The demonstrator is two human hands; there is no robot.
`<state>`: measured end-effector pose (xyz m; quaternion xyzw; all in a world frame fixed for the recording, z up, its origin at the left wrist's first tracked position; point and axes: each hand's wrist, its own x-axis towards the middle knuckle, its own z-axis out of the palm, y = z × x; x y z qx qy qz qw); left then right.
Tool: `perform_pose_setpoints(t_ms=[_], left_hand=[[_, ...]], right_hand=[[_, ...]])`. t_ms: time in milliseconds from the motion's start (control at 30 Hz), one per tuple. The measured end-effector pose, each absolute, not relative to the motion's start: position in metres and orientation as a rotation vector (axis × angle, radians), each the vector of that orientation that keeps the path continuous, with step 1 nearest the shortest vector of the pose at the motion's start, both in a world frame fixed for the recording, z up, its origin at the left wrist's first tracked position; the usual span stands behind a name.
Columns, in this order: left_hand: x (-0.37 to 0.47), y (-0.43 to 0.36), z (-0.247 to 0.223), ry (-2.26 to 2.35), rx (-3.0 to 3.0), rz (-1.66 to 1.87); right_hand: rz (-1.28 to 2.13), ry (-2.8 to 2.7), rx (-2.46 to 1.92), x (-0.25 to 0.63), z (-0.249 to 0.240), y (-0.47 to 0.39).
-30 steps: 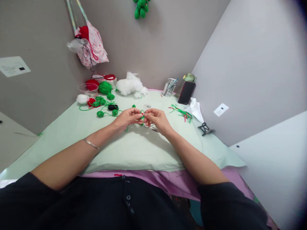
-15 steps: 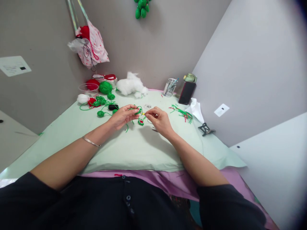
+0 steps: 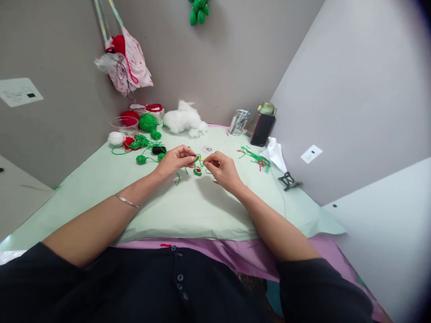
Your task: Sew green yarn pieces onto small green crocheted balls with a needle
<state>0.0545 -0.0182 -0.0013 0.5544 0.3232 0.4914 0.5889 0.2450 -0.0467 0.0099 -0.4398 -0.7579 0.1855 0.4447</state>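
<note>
Near the middle of the pale green cloth, my left hand pinches a small green and red yarn piece between thumb and fingers. Facing it from the right, my right hand grips a thin yellow tool whose far end meets that piece. Just below the fingertips lies another small green and red yarn piece. Dark pointed metal shows partly from under my right hand. A short green yarn strand rests below my left hand.
Green yarn balls, a clear tub and white stuffing stand at the back. Toward the right are yarn scraps, a jar of tools, a leaning phone and a black clip.
My left hand's fingers have shifted and drawn closer together around the yarn piece, and a bit of red now shows at the fingertips. My right hand has barely moved.
</note>
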Motion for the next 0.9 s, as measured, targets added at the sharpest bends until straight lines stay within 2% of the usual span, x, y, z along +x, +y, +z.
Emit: perform_pose_setpoints(t_ms=[200,900], left_hand=[[0.056,-0.023,0.003,0.757,1.198,1.042],[0.05,-0.02,0.003,0.629,1.112,1.011]], right_hand=[[0.585,-1.845,-1.057,0.244,0.009,-0.045],[1.139,-1.622,-0.904,0.252,0.012,-0.036]])
